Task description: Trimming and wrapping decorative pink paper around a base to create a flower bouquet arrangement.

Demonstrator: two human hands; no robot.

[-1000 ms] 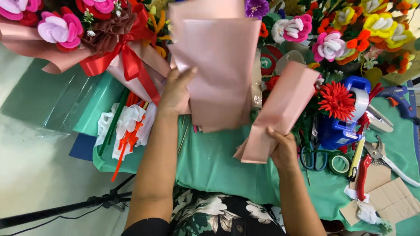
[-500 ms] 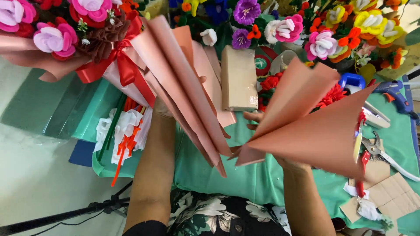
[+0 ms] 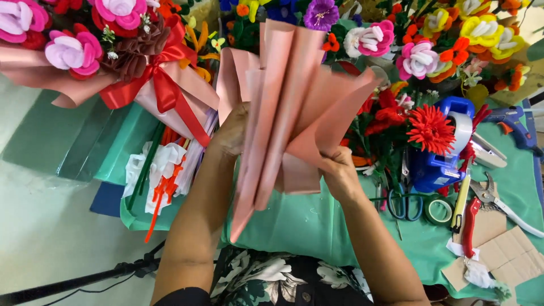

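Both hands hold a bunch of folded pink wrapping paper sheets (image 3: pixel 289 107) upright above the green table cover (image 3: pixel 300 226). My left hand (image 3: pixel 229 133) grips the sheets from the left, behind the folds. Gripping the lower right corner of the bunch is my right hand (image 3: pixel 337 170). The sheets fan out upward and overlap each other, hiding part of both hands.
A finished bouquet with a red ribbon (image 3: pixel 153 85) lies at the upper left. Fuzzy handmade flowers (image 3: pixel 430 127) crowd the far side. A blue tape dispenser (image 3: pixel 447 153), scissors (image 3: pixel 405 201), red-handled pliers (image 3: pixel 470 224), a glue gun (image 3: pixel 513 122) and cardboard pieces (image 3: pixel 504 255) lie at the right.
The two separate groups of pink sheets have been brought together into one bunch. My hands moved closer to each other, and the sheets now stand more upright.
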